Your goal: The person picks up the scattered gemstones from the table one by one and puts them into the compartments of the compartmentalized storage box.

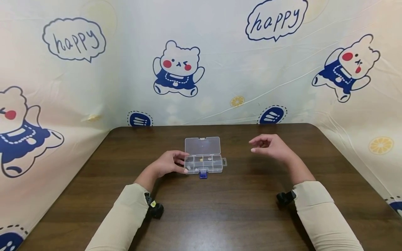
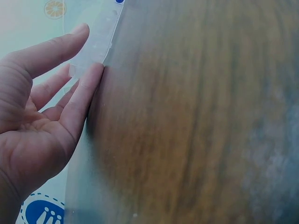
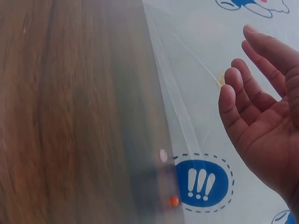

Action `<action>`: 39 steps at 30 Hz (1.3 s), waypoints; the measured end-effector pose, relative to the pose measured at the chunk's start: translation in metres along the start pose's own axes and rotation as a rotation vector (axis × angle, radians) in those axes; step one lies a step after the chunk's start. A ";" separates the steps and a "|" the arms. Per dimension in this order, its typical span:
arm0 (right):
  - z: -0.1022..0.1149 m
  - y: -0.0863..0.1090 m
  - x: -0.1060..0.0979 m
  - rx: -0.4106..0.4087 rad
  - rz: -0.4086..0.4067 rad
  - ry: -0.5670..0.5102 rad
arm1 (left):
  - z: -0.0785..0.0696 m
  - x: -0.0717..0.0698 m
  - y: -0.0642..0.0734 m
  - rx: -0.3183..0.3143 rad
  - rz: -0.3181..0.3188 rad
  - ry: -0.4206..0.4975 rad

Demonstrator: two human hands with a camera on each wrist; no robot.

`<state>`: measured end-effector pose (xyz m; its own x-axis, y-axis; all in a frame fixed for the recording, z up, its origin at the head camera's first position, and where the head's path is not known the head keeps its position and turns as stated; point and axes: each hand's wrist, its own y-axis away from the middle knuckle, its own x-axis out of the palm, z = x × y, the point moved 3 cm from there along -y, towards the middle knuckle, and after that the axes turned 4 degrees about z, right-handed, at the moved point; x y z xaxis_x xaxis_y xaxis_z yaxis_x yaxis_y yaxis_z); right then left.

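A clear plastic compartment box (image 1: 216, 166) lies on the table with its lid (image 1: 202, 145) tilted back and its blue latch (image 1: 203, 174) toward me. Several small pieces are in its cells, among them a yellow piece (image 1: 201, 160) and a whitish piece (image 1: 210, 159). My left hand (image 1: 166, 163) holds the box's left end, thumb at the front corner and fingers farther back. In the left wrist view, fingertips (image 2: 98, 70) meet the box edge. Away to the right, my right hand (image 1: 272, 146) hovers over the table, fingers loosely bent and holding nothing.
The brown wooden table (image 1: 201, 212) runs back to a printed cloth (image 1: 220, 87). In the right wrist view, a small orange piece (image 3: 174, 201) and a pinkish oval piece (image 3: 163, 155) show near the table edge. The box's hanging tab (image 1: 224, 161) sticks out rightward.
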<state>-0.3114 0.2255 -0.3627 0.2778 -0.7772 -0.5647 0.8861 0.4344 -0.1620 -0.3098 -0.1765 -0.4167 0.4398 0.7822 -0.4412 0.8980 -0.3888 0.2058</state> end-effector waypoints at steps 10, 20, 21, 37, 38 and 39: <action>-0.009 0.008 -0.014 0.059 -0.020 -0.009 | 0.000 0.000 -0.002 0.018 0.001 0.004; -0.025 0.014 -0.024 0.154 -0.036 0.007 | 0.002 0.000 -0.003 0.018 -0.004 -0.004; -0.027 0.014 -0.024 0.162 -0.034 0.013 | 0.002 0.000 -0.003 0.016 -0.005 -0.003; -0.059 0.010 -0.036 0.202 -0.005 0.028 | -0.004 0.001 0.003 0.007 -0.003 0.002; -0.061 0.010 -0.036 0.199 -0.001 0.028 | -0.008 0.002 0.005 0.004 -0.001 0.001; -0.062 0.009 -0.037 0.198 0.004 0.030 | -0.014 0.003 0.009 0.002 0.000 -0.001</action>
<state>-0.3365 0.2864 -0.3939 0.2728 -0.7603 -0.5895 0.9414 0.3372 0.0008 -0.3000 -0.1714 -0.4040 0.4400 0.7817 -0.4419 0.8979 -0.3898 0.2045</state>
